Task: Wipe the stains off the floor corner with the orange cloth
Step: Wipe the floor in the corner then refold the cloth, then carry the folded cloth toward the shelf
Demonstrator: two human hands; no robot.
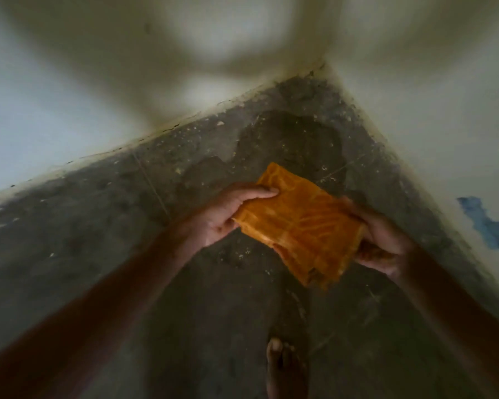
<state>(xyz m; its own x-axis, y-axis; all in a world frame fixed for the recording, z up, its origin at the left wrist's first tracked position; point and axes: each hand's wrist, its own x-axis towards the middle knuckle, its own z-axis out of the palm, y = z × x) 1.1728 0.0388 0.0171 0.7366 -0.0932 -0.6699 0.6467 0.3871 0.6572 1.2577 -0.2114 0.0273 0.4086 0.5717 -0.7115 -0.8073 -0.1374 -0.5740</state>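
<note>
A folded orange cloth point(297, 223) is held in the air above the grey floor, between both hands. My left hand point(228, 211) grips its left edge, thumb on top and fingers curled beneath. My right hand point(383, 240) holds the right edge from underneath, fingers wrapped around it. Beyond the cloth, the floor corner point(303, 110) where two pale walls meet is dirty, with dark damp-looking stains point(285, 136) and pale specks scattered over the concrete.
A bare foot point(283, 367) stands on the floor at the bottom, below the cloth. The right wall has a blue patch of chipped paint point(484, 223). The left wall point(69, 96) runs diagonally to the corner.
</note>
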